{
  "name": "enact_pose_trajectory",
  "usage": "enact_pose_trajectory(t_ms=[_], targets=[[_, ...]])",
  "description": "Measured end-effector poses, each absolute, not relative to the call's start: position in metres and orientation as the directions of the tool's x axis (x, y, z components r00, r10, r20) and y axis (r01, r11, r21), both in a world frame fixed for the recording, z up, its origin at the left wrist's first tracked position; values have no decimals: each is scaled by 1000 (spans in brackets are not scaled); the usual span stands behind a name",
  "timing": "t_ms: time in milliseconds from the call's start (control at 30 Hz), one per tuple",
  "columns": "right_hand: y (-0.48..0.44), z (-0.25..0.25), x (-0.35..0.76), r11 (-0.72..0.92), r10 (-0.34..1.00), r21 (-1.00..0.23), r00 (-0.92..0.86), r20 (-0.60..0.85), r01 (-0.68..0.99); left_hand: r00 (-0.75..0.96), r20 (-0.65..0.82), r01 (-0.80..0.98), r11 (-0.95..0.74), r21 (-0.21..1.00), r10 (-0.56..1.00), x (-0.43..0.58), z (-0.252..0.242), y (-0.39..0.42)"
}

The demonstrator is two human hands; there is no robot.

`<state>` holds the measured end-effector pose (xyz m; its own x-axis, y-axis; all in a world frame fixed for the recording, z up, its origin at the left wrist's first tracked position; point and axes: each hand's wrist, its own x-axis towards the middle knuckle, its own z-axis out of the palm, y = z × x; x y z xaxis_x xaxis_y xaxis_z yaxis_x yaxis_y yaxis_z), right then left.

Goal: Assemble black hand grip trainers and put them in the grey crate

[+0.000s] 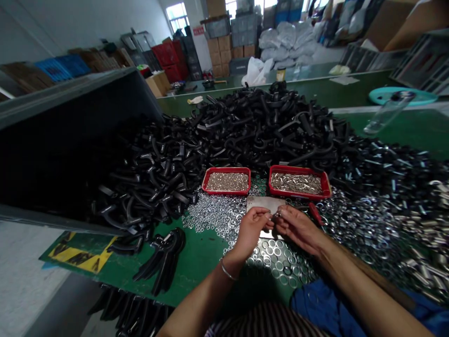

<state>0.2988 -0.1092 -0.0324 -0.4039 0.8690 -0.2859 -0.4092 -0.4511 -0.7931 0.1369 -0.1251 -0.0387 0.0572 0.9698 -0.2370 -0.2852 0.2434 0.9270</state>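
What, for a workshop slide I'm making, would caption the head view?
Left hand and right hand meet over a metal plate, amid loose washers, red trays and black curved parts.

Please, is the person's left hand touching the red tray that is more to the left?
Apart. The head view shows the left hand nearer the camera than the red tray, with loose metal washers visible between them.
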Motion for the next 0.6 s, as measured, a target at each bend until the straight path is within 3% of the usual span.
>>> enact_pose_trajectory(t_ms=[233, 400, 500, 600], targets=[[-113, -40, 316, -435, 874, -836, -382, -302, -335, 51, -267, -317, 270, 909, 962, 132, -44, -133], [-120, -47, 315, -240, 913, -969, -327, -244, 54, 72, -282, -355, 288, 889, 957, 135, -47, -141], [-123, -47, 304, -21, 980, -941, -181, -87, 336, 92, -258, -389, 273, 880, 962, 149, -51, -148], [-121, -46, 296, 205, 975, -868, -174, 139, 453, 101, -227, -389, 249, 887, 969, 161, -54, -155]])
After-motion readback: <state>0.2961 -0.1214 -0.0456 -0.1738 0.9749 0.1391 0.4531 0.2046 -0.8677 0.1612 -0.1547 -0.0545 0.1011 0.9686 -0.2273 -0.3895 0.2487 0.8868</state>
